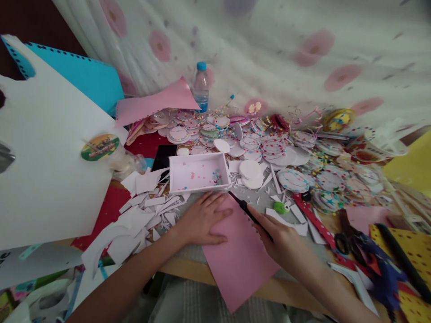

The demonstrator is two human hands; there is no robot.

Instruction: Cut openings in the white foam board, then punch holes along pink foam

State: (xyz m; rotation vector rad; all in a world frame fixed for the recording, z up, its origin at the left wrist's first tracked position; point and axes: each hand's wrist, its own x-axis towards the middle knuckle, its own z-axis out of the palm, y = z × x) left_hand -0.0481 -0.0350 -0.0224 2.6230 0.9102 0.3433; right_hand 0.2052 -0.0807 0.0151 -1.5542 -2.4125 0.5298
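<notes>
My left hand (205, 218) lies flat with its fingers spread, pressing on the upper left part of a pink sheet of paper (240, 264). The sheet's lower corner hangs over the table's front edge. In my right hand (283, 237) is a slim black pen-like tool (248, 209); whether it is a pen or a craft knife I cannot tell. Its tip points up and left, at the sheet's top edge. Just beyond the fingers stands a shallow white box (198, 172) with a few coloured confetti dots inside.
White paper scraps (148, 215) litter the left side. Stacked white discs with coloured dots (279, 150) fill the back, beside a water bottle (201, 87). Scissors (350, 242) and a blue glue gun (380, 264) lie at right. A large white sheet (50, 170) rises at left.
</notes>
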